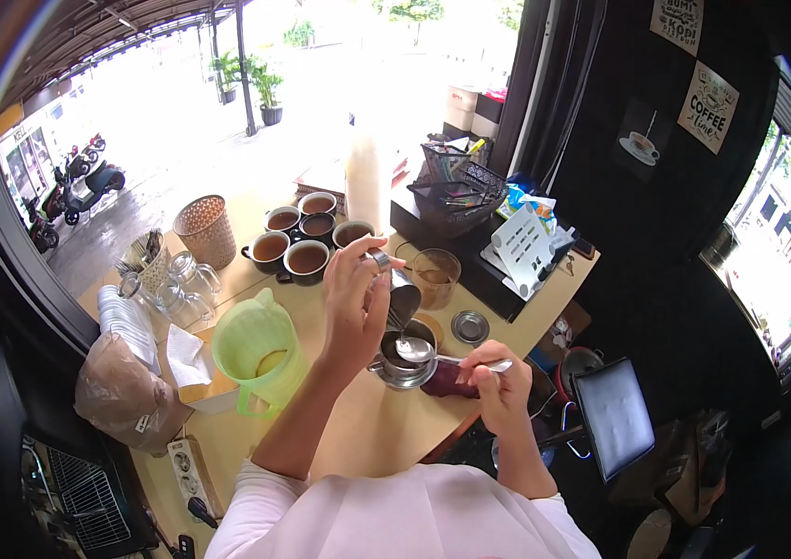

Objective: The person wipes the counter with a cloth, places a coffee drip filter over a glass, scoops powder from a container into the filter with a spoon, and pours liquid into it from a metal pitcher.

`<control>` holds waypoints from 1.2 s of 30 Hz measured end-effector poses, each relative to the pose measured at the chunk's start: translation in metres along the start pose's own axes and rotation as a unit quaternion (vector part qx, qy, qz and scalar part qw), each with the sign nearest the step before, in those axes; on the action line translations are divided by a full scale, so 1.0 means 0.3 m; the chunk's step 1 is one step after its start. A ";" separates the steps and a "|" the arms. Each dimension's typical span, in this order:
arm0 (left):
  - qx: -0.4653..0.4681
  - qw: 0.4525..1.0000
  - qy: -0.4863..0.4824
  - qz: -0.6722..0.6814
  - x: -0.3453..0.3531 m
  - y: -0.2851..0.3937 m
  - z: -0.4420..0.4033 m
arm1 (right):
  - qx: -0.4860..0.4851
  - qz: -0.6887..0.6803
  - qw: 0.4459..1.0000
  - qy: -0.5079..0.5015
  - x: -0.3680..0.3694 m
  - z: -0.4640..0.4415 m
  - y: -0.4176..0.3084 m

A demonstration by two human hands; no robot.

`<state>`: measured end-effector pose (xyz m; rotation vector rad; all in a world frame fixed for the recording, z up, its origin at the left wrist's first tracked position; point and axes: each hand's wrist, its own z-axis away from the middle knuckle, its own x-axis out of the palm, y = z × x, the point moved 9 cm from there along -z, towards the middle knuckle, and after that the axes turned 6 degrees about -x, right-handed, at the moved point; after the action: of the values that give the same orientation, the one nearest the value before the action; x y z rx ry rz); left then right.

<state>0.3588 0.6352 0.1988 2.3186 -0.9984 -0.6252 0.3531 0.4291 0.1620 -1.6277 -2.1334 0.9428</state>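
My left hand [358,298] is closed around a small metal cup [403,303], tipped with its mouth downward. Under it, my right hand [500,387] grips the handle of a metal spoon [416,349]. The spoon's bowl looks white; I cannot tell whether that is contents or glare. It is held over a round metal pot [405,380] whose inside is dark. Just behind stands a clear glass jar [436,279] with something brown in it. A round metal lid [470,326] lies right of the pot.
Several dark mugs of brown drink [305,259] stand behind my left hand. Left are a green pitcher [255,345], glass mugs [185,293] and a woven basket [203,231]. A black wire basket [456,200] and a white sign [523,247] stand at the back right.
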 end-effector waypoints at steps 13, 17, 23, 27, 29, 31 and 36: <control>0.014 1.000 0.008 -0.006 -0.010 0.005 -0.001 | -0.124 0.266 0.949 -0.118 0.061 -0.090 -0.155; 0.044 0.998 -0.022 -0.030 0.004 0.009 0.003 | -0.145 0.310 0.927 -0.153 0.095 -0.089 -0.151; 0.032 0.998 -0.014 -0.048 -0.004 0.035 -0.002 | -0.132 0.295 0.933 -0.160 0.098 -0.082 -0.115; 0.025 0.999 -0.011 -0.041 -0.005 0.042 -0.003 | -0.140 0.310 0.927 -0.157 0.098 -0.078 -0.103; 0.025 0.999 -0.014 -0.043 -0.003 0.040 -0.003 | -0.139 0.297 0.932 -0.156 0.099 -0.079 -0.102; 0.021 0.999 -0.019 -0.041 -0.004 0.036 -0.003 | -0.133 0.266 0.943 -0.152 0.095 -0.079 -0.106; 0.023 0.998 -0.037 -0.049 0.004 0.044 0.000 | -0.130 0.288 0.938 -0.142 0.090 -0.083 -0.096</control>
<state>0.3528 0.6267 0.2070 2.4123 -0.9448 -0.7382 0.3380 0.4581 0.1953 -2.4698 -2.0525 1.1499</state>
